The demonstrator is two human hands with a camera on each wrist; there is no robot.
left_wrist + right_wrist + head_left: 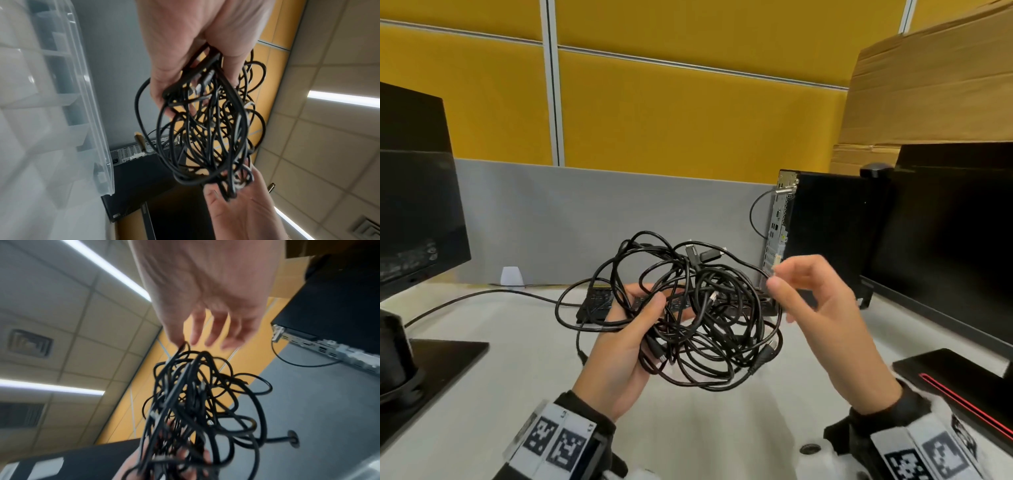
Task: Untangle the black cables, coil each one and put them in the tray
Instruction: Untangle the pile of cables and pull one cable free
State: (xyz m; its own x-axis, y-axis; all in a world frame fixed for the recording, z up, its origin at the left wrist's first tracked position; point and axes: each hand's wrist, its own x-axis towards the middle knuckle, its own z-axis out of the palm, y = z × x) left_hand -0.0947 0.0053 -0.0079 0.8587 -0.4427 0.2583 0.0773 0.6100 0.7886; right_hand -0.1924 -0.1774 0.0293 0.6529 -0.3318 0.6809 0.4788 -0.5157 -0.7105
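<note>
Cables (pixel 688 308) hang in one black knot above the desk (pixel 517 359). From the head view, the left hand (pixel 626 342) curls its fingers round the knot at 9 o'clock. The right hand (pixel 822 308) pinches one strand at 3 o'clock, so it is nearer to that loose loop.

Left wrist view: a clear tray (pixel 61 97) sits at 9 o'clock.

Right wrist view: the thumb and first finger meet on a strand; the other fingers (pixel 211 331) are spread. The knot hangs at 6 o'clock.
</note>
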